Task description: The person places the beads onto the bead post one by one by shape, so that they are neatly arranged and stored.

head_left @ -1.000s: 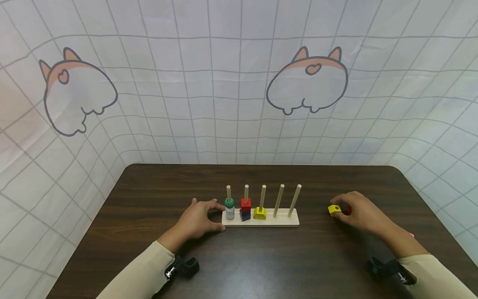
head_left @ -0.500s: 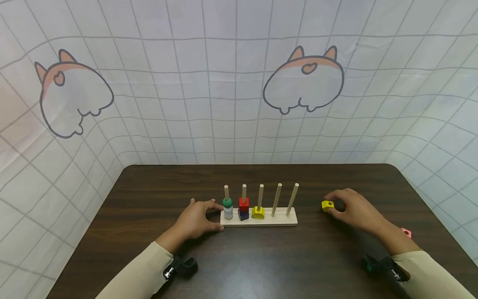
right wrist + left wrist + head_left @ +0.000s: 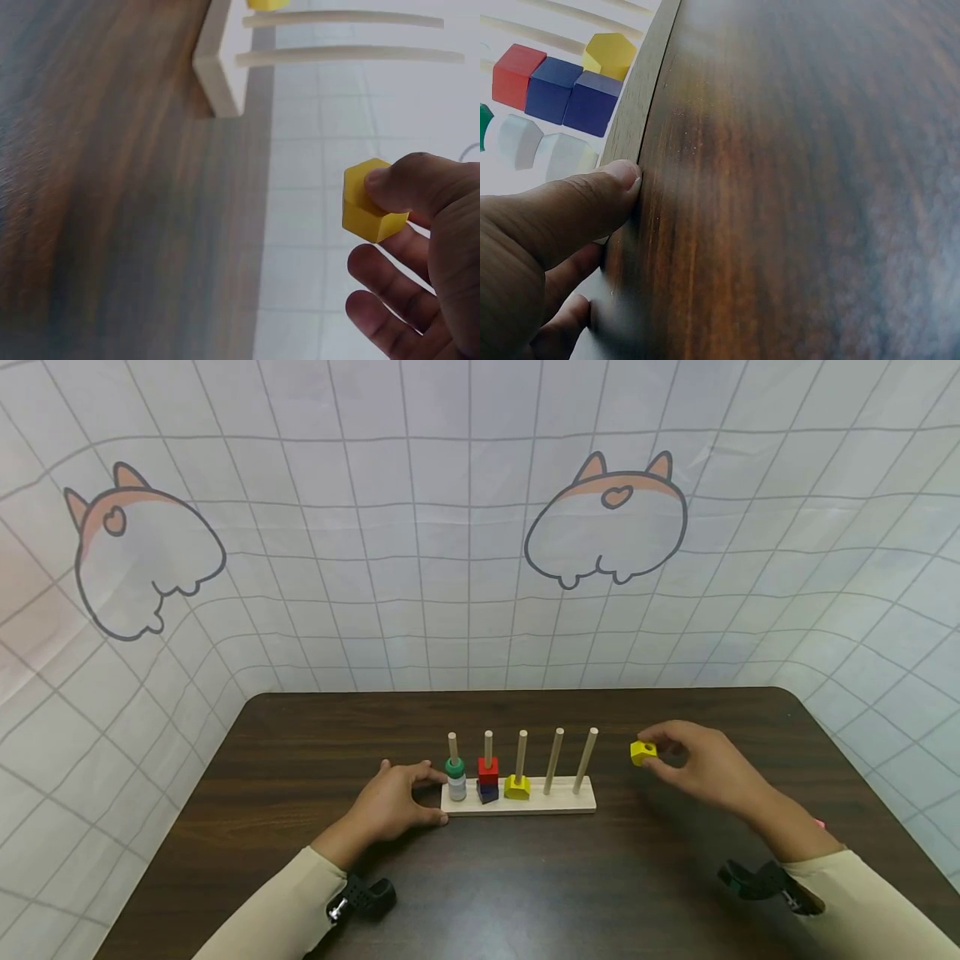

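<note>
My left hand [image 3: 392, 802] grips the left end of a wooden peg board [image 3: 558, 805], thumb [image 3: 581, 202] against its front edge and fingers behind. White blocks topped by a green one [image 3: 455, 767] fill the leftmost peg. Dark blue blocks [image 3: 574, 91] under a red block [image 3: 488, 771] sit on the second, and a yellow block [image 3: 517, 789] is on the third. The two right pegs [image 3: 553, 762] show bare. Right of the board, my right hand [image 3: 701, 760] pinches a yellow hexagonal block [image 3: 366, 221] between thumb and fingers, raised over the table. A sliver of red shows behind it.
A pink block [image 3: 820, 823] lies on the dark wooden table [image 3: 562, 893], mostly hidden behind my right forearm. A white grid-patterned cloth [image 3: 450, 568] stands behind the table and along its sides.
My right hand has lifted the yellow block and moved left toward the peg board. A red piece seen by that hand earlier is now hidden in the head view. My left hand keeps its grip.
</note>
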Tool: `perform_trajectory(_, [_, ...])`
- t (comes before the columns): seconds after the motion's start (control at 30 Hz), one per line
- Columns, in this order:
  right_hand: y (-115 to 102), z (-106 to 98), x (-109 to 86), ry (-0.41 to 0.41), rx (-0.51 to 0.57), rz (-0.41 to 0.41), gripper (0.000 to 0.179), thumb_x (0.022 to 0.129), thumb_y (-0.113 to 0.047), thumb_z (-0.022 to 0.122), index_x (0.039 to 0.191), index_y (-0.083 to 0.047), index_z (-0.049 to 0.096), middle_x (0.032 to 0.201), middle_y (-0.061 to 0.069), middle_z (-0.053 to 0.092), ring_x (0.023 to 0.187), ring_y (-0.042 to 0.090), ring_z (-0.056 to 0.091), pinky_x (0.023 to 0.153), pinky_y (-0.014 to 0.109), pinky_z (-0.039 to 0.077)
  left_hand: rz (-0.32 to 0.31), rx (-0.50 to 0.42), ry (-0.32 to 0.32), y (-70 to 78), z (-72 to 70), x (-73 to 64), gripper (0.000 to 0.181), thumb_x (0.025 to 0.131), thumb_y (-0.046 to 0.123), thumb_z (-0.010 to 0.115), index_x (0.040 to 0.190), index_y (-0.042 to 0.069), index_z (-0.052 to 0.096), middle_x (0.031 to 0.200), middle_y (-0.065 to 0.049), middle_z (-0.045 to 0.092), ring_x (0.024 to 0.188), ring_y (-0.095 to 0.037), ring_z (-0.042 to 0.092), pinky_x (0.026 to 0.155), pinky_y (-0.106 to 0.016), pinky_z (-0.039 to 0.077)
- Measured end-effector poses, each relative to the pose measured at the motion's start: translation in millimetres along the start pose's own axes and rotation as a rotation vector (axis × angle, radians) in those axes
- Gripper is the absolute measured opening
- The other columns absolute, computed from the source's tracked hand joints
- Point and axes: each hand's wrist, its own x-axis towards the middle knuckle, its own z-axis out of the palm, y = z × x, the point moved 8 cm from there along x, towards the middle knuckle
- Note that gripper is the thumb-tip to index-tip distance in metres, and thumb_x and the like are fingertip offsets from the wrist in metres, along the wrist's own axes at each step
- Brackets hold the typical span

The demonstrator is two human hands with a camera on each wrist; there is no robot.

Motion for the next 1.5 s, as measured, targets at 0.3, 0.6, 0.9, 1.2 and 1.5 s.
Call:
perform_trajectory(0.3, [-19,-13,9.1,0.028,-0.015,-0.05,0.037,0.085,-0.009,0.085,0.119,-0.012,0.071,0.105,-0.004,0.069,0.088,0.014,0.064,0.075,0.041,0.058,0.003,-0.006,0.005,-0.3,0.7,0.7,0.051,0.076,0.033,0.093,0.122,0.022,0.076,0.144,-0.016,0.058,0.136,-0.029,0.053,0.122,-0.062,0.008])
perform_trajectory(0.6, [-39,-31,22.3,0.054,0.02,-0.082,0.037,0.086,-0.011,0.084,0.121,-0.014,0.071,0.105,-0.006,0.069,0.088,0.01,0.065,0.074,0.038,0.058,-0.008,-0.003,0.006,-1.1,0.2,0.4,0.05,0.076,0.033,0.093,0.122,0.024,0.076,0.144,-0.015,0.058,0.137,-0.028,0.052,0.123,-0.06,0.007])
perform_trajectory(0.9, [-61,-42,33.8,0.099,0.039,-0.159,0.04,0.082,-0.005,0.086,0.119,-0.011,0.072,0.106,-0.003,0.071,0.085,0.01,0.066,0.072,0.035,0.058,0.003,-0.016,0.008,-1.5,0.6,0.9,0.051,0.075,0.032,0.093,0.122,0.024,0.076,0.141,-0.013,0.061,0.136,-0.026,0.053,0.123,-0.06,0.007])
perform_trajectory(1.2, [-77,-47,43.5,0.094,0.068,-0.195,0.039,0.084,-0.008,0.086,0.12,-0.012,0.072,0.105,-0.005,0.071,0.087,0.011,0.067,0.073,0.037,0.058,0.001,-0.009,0.01,-2.4,1.8,0.7,0.05,0.075,0.032,0.093,0.121,0.023,0.076,0.14,-0.013,0.062,0.135,-0.027,0.054,0.123,-0.06,0.007])
perform_trajectory(1.5, [-89,-44,53.5,0.071,0.077,-0.232,0.037,0.086,-0.007,0.084,0.12,-0.011,0.071,0.106,-0.005,0.07,0.087,0.007,0.065,0.073,0.035,0.059,0.001,-0.016,0.007,-1.5,0.9,1.6,0.05,0.075,0.032,0.093,0.121,0.023,0.076,0.141,-0.013,0.061,0.135,-0.026,0.054,0.123,-0.059,0.007])
